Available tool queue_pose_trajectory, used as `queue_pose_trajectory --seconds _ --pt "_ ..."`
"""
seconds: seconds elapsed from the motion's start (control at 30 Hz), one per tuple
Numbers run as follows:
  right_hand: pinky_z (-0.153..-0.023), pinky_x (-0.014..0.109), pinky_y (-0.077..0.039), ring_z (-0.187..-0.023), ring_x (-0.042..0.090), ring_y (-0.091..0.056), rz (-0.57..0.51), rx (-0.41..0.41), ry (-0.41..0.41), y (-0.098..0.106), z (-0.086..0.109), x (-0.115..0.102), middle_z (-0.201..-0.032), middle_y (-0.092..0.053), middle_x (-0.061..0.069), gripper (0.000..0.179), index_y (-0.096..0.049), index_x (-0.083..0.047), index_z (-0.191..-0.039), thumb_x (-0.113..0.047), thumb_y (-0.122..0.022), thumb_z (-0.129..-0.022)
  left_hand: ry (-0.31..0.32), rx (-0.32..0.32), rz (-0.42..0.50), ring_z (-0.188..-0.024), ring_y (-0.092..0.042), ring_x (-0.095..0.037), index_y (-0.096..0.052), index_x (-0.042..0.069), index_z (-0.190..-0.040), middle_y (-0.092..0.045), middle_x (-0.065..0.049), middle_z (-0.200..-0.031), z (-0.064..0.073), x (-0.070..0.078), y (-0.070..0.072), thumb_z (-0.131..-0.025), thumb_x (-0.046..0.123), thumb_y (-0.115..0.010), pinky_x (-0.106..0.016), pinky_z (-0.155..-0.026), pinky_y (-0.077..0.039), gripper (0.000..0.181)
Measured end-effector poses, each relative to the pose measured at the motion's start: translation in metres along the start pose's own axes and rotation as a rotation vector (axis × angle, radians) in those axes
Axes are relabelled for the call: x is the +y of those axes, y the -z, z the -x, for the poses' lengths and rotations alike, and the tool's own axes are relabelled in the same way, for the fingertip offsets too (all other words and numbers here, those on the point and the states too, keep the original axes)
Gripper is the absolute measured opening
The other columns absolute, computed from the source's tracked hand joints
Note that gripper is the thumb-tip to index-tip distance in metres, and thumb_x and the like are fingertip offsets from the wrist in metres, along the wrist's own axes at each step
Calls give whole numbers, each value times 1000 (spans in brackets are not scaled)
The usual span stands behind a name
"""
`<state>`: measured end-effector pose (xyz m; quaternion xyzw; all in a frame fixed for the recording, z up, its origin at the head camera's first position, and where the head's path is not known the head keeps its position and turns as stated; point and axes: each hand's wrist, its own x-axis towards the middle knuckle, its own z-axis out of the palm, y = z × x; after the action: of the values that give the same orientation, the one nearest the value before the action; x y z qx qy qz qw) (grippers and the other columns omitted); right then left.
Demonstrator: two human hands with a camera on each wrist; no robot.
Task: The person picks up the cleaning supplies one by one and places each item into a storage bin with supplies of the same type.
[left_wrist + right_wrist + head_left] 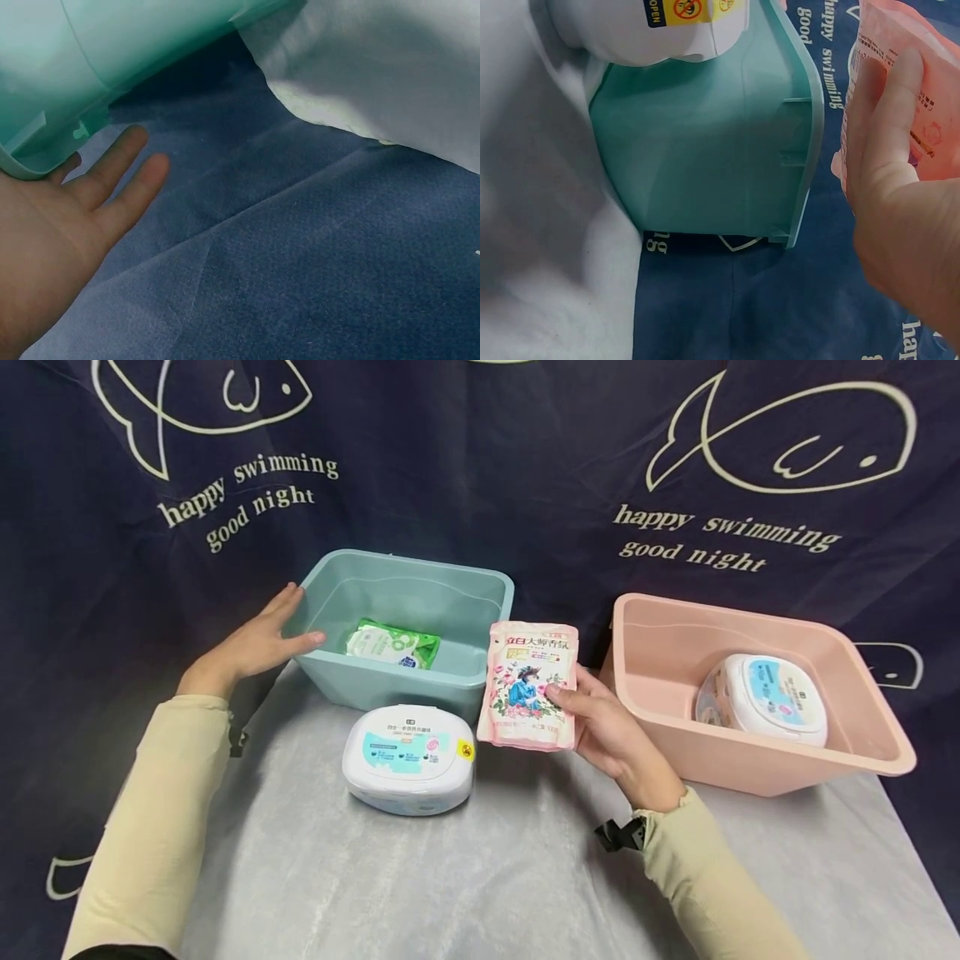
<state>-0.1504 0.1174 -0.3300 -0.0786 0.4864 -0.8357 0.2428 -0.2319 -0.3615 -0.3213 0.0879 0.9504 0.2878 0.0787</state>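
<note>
My right hand (611, 727) grips a pink pouch (527, 687) with a floral print by its right side, thumb on the front and fingers behind. The right wrist view shows the fingers of that hand (889, 165) spread along the pouch's back (937, 112). At the left end of the teal bin (390, 681), my left hand (251, 643) touches the rim with fingers extended. Seen from the left wrist, the palm (52, 232) lies against the bin's corner (45, 142). Inside the teal bin lies a green and white packet (393, 645).
A white lidded tub (410, 760) stands on the grey-covered table (360, 885) in front of the teal bin. On the right, a pink bin (720, 760) holds a similar white tub (772, 697). Behind hangs a dark blue cloth (525, 468) with fish outlines and lettering.
</note>
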Motion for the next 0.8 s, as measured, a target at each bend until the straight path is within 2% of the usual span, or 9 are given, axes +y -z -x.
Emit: queue_pose_trajectory --seconds 0.37,0.8 --pt "-78 41 -59 -97 23 -72 2 5 21 -9 -1 -7 -116 -70 9 46 -30 -9 -149 1 -41 -105 -10 10 8 -153 7 -27 1 11 -162 12 -4 -169 2 -1 1 -96 56 -61 -60 -118 -5 101" --pt "-78 38 -59 -97 22 -72 22 36 37 -17 0 -12 -115 -70 9 48 -32 -8 -149 3 -42 -104 -22 4 -6 -153 6 -28 1 12 -163 11 -6 -169 2 -2 0 -96 57 -60 -59 -118 -7 101"
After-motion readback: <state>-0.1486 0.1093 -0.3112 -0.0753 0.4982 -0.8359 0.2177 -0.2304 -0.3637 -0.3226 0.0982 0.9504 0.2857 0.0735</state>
